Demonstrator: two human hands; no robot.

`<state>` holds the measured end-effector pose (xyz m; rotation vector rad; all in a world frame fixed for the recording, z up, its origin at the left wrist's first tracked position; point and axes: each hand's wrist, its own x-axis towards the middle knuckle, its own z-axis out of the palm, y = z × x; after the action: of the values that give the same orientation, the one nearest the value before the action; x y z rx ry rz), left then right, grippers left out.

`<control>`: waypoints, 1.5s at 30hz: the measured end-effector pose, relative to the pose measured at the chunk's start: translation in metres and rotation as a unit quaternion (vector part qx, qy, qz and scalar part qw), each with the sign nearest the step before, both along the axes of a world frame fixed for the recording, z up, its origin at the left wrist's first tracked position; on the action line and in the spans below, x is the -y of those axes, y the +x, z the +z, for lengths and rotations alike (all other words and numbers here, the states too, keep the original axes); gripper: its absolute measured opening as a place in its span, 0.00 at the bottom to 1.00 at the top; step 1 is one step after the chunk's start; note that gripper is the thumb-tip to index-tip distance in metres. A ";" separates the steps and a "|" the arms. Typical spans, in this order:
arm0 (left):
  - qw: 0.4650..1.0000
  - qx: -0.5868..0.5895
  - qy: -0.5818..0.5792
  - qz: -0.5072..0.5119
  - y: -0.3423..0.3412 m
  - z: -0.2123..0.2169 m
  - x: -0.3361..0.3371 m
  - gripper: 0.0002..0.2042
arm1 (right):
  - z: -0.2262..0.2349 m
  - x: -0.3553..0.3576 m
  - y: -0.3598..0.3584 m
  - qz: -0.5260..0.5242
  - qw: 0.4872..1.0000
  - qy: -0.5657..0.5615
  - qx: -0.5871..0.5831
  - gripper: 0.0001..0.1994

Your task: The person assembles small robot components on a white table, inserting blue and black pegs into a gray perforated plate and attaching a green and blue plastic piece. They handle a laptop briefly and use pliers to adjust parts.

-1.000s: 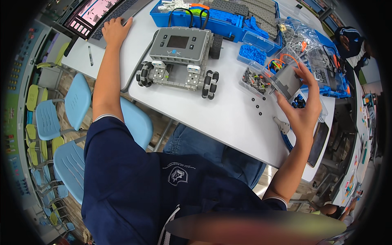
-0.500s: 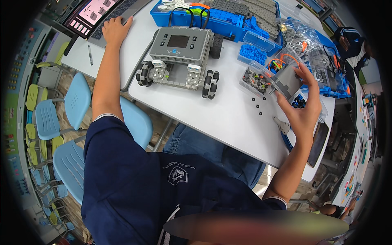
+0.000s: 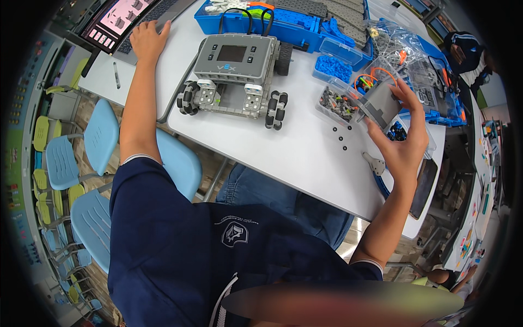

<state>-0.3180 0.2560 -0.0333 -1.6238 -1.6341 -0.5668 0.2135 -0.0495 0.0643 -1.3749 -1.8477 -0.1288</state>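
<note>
Head view: left hand (image 3: 146, 42) over laptop (image 3: 163, 13), fingers loosely spread, holding nothing visible. Right hand (image 3: 411, 140) half-curled, grey part (image 3: 383, 103) pinched between thumb and fingers, near clear bin (image 3: 336, 104). Wheeled robot (image 3: 235, 68) on white table (image 3: 289, 152), between hands.
</note>
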 end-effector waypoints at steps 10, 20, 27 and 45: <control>0.997 -0.022 0.050 -0.062 0.001 0.004 0.006 0.21 | 0.000 -0.001 0.000 0.007 1.000 0.010 -0.008 0.40; 0.993 -0.029 0.062 -0.098 0.002 0.006 0.006 0.15 | 0.002 0.001 0.006 0.046 0.985 -0.056 -0.157 0.33; 0.966 0.086 0.100 -0.222 0.023 0.022 0.017 0.14 | 0.013 0.002 0.029 0.060 0.754 -0.108 -0.645 0.25; 0.467 0.369 -0.321 -0.737 0.302 0.066 0.300 0.43 | 0.017 0.017 0.038 0.351 0.708 -0.490 -0.368 0.13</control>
<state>-0.0164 -0.0438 0.0329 -3.5845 -0.1779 -1.8218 0.2518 -0.0660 0.0808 -0.9149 -1.5481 1.7594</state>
